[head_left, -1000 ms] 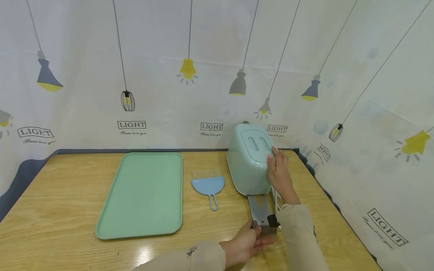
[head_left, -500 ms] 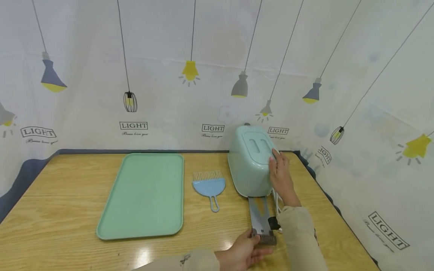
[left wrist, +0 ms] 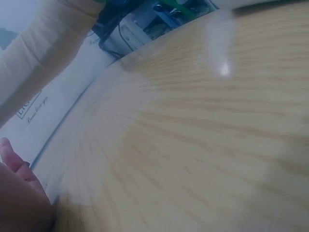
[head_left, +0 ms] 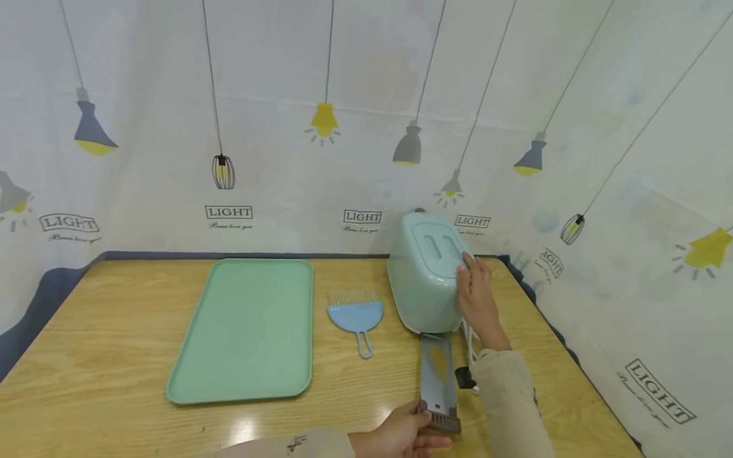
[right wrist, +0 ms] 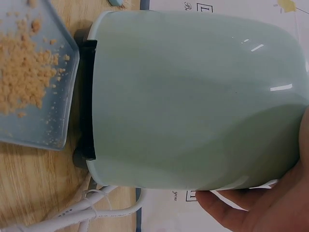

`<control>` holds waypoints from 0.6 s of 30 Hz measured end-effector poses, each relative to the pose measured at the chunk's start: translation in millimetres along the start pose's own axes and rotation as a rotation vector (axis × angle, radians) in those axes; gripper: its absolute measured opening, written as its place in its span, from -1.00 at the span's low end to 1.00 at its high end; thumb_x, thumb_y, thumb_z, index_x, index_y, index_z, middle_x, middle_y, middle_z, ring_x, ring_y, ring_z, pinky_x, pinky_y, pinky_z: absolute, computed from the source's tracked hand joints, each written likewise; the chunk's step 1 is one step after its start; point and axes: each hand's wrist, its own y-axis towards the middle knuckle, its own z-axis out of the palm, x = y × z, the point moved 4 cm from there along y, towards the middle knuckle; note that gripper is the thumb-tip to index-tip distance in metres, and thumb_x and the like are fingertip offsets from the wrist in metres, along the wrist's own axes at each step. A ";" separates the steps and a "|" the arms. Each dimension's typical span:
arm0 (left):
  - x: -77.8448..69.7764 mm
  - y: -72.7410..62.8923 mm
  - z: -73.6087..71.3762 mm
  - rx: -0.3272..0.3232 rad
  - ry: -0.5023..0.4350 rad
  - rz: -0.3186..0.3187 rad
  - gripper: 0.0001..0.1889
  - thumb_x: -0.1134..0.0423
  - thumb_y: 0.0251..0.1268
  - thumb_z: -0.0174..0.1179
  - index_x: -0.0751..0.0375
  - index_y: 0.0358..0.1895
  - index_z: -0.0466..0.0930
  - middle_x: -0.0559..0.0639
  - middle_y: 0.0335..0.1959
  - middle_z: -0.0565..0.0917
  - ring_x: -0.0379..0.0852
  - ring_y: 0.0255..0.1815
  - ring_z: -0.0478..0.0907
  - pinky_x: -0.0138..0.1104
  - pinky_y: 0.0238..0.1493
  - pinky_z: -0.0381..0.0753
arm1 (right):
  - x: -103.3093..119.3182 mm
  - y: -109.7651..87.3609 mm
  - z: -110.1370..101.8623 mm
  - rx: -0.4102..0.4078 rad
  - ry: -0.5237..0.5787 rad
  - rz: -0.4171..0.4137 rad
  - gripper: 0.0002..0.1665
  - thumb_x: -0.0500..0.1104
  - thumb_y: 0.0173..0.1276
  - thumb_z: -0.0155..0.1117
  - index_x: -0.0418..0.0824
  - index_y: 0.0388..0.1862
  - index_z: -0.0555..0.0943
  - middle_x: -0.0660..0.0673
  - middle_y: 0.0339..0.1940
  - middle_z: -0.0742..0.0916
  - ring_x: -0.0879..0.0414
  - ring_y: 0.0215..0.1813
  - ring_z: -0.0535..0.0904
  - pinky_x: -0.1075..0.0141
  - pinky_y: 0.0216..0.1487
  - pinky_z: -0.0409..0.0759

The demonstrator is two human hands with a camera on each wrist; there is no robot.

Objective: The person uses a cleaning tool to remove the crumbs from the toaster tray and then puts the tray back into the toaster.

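A pale green toaster (head_left: pixel 426 273) stands at the back right of the table, its lid on top. Its crumb tray (head_left: pixel 438 375) lies in front of it, with tan crumbs (right wrist: pixel 29 72) on its grey metal. In the right wrist view, a narrow gap separates the tray's far edge from the dark slot (right wrist: pixel 88 96) at the toaster's base. My left hand (head_left: pixel 397 432) pinches the tray's brown front end. My right hand (head_left: pixel 478 302) rests on the toaster's upper right edge, fingers fairly straight. Only part of the left hand (left wrist: pixel 21 193) shows in the left wrist view.
A light green serving tray (head_left: pixel 246 331) lies on the left of the wooden table (head_left: pixel 103 356). Between it and the toaster is a blue brush (head_left: pixel 356 315) with pale bristles. A white cord (head_left: pixel 469 340) with a black plug piece (head_left: pixel 465 378) lies right of the crumb tray.
The left hand has drawn the crumb tray toward me, out of the toaster's base, and more crumbs show on it. The right hand has stayed on the toaster.
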 end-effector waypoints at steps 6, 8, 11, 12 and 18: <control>-0.9 -9.7 -5.9 0.038 0.011 -0.026 -0.51 0.32 0.56 -0.23 0.53 0.42 0.03 0.25 0.09 0.62 -0.14 -0.20 0.73 -0.39 -0.20 0.67 | -2.0 0.3 -0.4 -0.003 0.002 0.004 -0.27 0.18 0.58 -0.49 -0.14 0.58 -0.06 -0.36 0.56 -0.07 -0.38 0.52 0.01 -0.33 0.38 0.13; -0.9 -13.0 -8.5 0.058 -0.003 -0.051 -0.51 0.31 0.57 -0.22 0.55 0.41 0.04 0.22 0.07 0.63 -0.16 -0.19 0.72 -0.35 -0.11 0.67 | -2.1 0.4 -0.2 -0.009 0.006 0.000 -0.27 0.18 0.58 -0.48 -0.15 0.58 -0.05 -0.38 0.55 -0.06 -0.38 0.52 -0.01 -0.32 0.39 0.12; -0.9 -17.1 -13.4 0.084 -0.005 -0.070 -0.53 0.32 0.56 -0.21 0.55 0.38 0.10 0.15 0.01 0.67 -0.21 -0.23 0.72 -0.34 -0.06 0.66 | -1.8 0.6 0.2 -0.016 0.015 -0.011 -0.28 0.16 0.59 -0.47 -0.19 0.57 -0.02 -0.39 0.55 -0.06 -0.38 0.52 -0.01 -0.31 0.40 0.12; -0.8 -18.2 -15.4 0.093 0.000 -0.076 -0.54 0.32 0.56 -0.20 0.55 0.38 0.11 0.14 0.00 0.67 -0.23 -0.25 0.71 -0.35 -0.06 0.66 | -1.7 0.6 0.3 -0.018 0.017 -0.015 -0.28 0.16 0.59 -0.46 -0.20 0.56 -0.01 -0.40 0.55 -0.05 -0.38 0.52 -0.01 -0.31 0.40 0.11; -1.6 -26.0 -26.2 0.116 0.082 -0.012 -0.58 0.39 0.52 -0.17 0.62 0.31 0.20 0.36 0.08 0.60 -0.01 -0.07 0.70 -0.31 0.05 0.64 | -0.8 0.9 0.3 -0.010 0.016 0.000 -0.28 0.16 0.59 -0.48 -0.20 0.56 -0.01 -0.37 0.56 -0.08 -0.37 0.53 -0.03 -0.28 0.43 0.08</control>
